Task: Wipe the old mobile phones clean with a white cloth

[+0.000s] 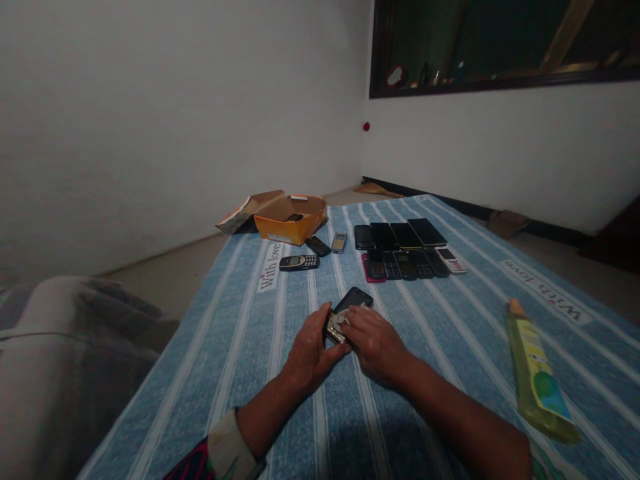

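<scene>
My left hand (310,345) grips a dark mobile phone (356,297) by its near end, thumb along the lower edge. The phone has a black screen half and a lighter keypad half, and looks like a slider. Closed over it, my right hand (376,345) presses a crumpled whitish cloth or tissue (342,319) against the keypad. My right fingers hide part of the phone. Just beyond my hands lies a dark keypad phone (299,263), with a small silver phone (339,242) and another black phone (318,246) behind it.
An open orange cardboard box (290,229) stands at the far left of the blue striped cloth (240,393). Several large dark phones (425,231) and smaller keypad phones (406,265) form two rows at centre right. A yellow-green liquid bottle (543,383) lies at the right.
</scene>
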A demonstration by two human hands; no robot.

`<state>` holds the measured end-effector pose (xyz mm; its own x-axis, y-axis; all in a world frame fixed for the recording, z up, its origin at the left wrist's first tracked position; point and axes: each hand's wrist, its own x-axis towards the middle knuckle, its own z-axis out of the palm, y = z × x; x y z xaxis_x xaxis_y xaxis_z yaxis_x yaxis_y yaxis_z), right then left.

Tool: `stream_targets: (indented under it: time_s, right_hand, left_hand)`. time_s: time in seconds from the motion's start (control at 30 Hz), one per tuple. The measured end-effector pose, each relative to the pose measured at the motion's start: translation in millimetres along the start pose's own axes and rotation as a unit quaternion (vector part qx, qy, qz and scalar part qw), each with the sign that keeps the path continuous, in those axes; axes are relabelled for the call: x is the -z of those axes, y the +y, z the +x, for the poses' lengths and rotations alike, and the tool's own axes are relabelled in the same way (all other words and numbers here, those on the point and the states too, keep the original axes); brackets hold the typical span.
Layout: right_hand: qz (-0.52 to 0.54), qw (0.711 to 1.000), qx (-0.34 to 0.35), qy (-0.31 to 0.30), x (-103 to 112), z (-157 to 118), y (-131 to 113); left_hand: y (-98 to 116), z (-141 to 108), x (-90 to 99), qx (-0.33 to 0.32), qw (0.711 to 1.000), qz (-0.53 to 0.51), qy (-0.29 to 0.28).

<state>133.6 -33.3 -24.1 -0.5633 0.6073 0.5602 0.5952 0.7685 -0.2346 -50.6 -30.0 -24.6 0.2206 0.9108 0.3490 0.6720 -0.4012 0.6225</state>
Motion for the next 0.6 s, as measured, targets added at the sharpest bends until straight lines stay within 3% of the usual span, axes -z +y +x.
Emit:
stream_targets:
  time_s: [0.23, 0.4, 0.6]
  right_hand:
    - [-0.005, 1.000, 0.021, 0.000, -3.9, -7.1, -5.4]
    - [-0.018, 1.000, -0.008, -0.001, -1.0, 3.2, -0.6]
    - [-0.017, 1.000, 0.011, -0.003, -0.5, 4.9, -3.2]
  left_hand:
    - [0.3, -0.8, 0.0, -0.014, 1.000, 0.007, 0.006]
    - [0.7, -0.2, 0.9, -0.014, 1.000, 0.014, 0.001]
    - [2.3, 1.8, 3.0, -0.025, 1.000, 0.010, 0.001]
